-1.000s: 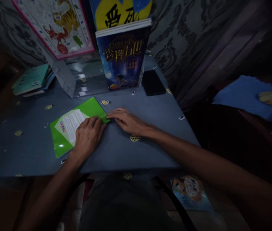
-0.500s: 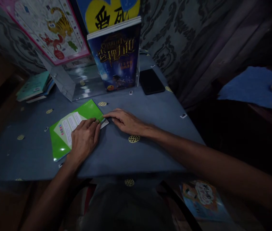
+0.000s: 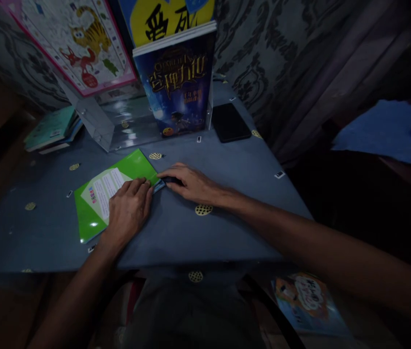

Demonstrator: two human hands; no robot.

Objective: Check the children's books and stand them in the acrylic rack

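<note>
A thin green book (image 3: pixel 135 163) lies at a slant on the tablecloth, its pale panel of small print facing up. My left hand (image 3: pixel 130 203) rests over the book's right half with its fingers lying on the cover, pressing it down. At the book's right corner, my right hand (image 3: pixel 185 183) has the index fingertip on the edge and the thumb beneath, pinching the corner. A sliver of bluish page edges shows between the two hands. The right thumb tip is hidden from view.
A clear acrylic stand (image 3: pixel 98 127) at the back bears a dark blue book (image 3: pixel 181 92) and a pink-bordered picture book (image 3: pixel 92 53). Right of it lies a black phone (image 3: pixel 230 122). Stacked books (image 3: pixel 51 128) sit at left; another book (image 3: pixel 309 303) lies below the table's front edge.
My right thumb has drawn in under the index finger at the book's corner. The white page corner there has gone from sight, and bluish page edges show instead. My left hand has stayed put.
</note>
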